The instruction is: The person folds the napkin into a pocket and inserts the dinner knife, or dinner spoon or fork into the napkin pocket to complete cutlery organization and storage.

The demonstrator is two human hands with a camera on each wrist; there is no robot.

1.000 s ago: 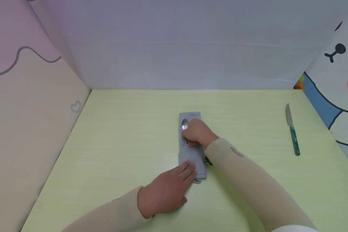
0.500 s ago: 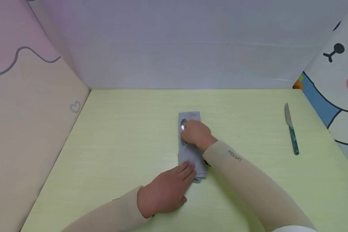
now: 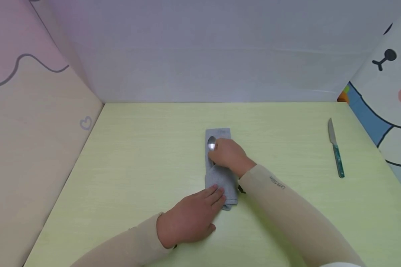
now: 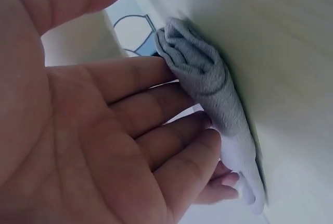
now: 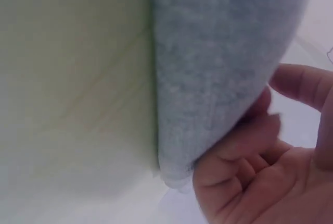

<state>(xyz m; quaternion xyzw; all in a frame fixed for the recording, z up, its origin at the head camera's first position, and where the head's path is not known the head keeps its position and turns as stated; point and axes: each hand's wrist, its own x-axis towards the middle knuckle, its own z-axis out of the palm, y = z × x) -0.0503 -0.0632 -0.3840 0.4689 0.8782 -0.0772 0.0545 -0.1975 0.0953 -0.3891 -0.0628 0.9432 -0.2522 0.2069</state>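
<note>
A folded grey cloth napkin [image 3: 220, 178] lies lengthwise on the table in the head view, its lower half thicker, like a pocket. Over its upper half, my right hand [image 3: 228, 154] pinches a metal spoon [image 3: 211, 142], whose bowl points away from me. The spoon's handle runs down under the hand toward the pocket's edge, mostly hidden. My left hand [image 3: 190, 217] lies with straight fingers on the napkin's lower end. In the left wrist view, those fingers [image 4: 151, 104] reach onto the rolled-looking end of the napkin. The right wrist view has curled fingers [image 5: 223, 166] beside the cloth.
A table knife [image 3: 335, 150] with a green handle lies at the right of the pale yellow table [image 3: 147, 155]. A plain back wall [image 3: 214, 74] and printed side panels [image 3: 394, 111] border the table.
The right hand has stayed on the spoon over the napkin, with only small shifts of hand and forearm. The left hand keeps its place on the lower end.
</note>
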